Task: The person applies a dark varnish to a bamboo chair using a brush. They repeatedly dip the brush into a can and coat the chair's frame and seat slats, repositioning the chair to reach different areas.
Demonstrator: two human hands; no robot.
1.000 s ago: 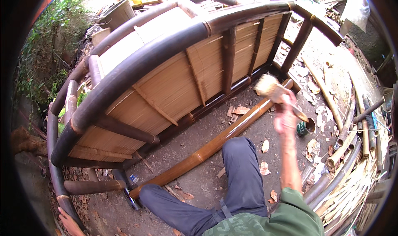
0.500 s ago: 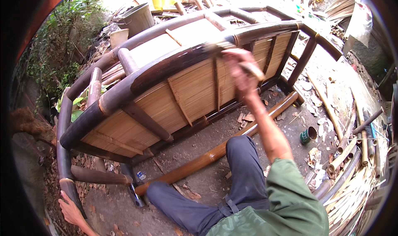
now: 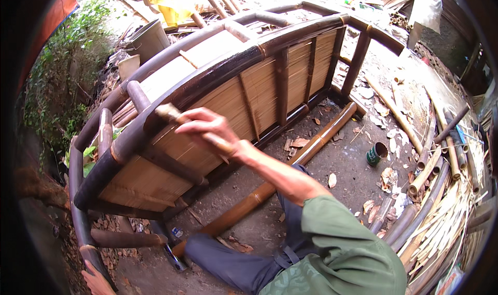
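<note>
Containers first. A dark green can [image 3: 374,155] sits on the dirt ground [image 3: 342,178], right of the seated person, near scattered dry leaves. Mouth open and dark inside; contents cannot be made out. Farther off, beyond the bamboo furniture frame, a grey bucket [image 3: 149,43] leans, and a smaller beige pot [image 3: 128,67] stands just beside it; what either holds is not readable at this angle and in this glare.

Right hand [image 3: 207,130] grasping a paintbrush [image 3: 172,114], handle pointing back toward the wrist. Bristles lie at the dark curved bamboo rail [image 3: 223,68] of the frame, toward its left end; blur makes actual contact hard to confirm. Left hand [image 3: 97,283] at the lower left, fingers against a dark bamboo pole [image 3: 79,212]; the lower edge cuts the hand off, so cannot tell whether it grips or only rests.

Hidden parts: the right forearm covers a stretch of the brown bamboo length [image 3: 248,204] on the ground and some of the slatted panel [image 3: 262,95]. Right knee mostly behind the arm. Upper background bleached by light; yellow sheet [image 3: 171,2] there cut by the top edge.
</note>
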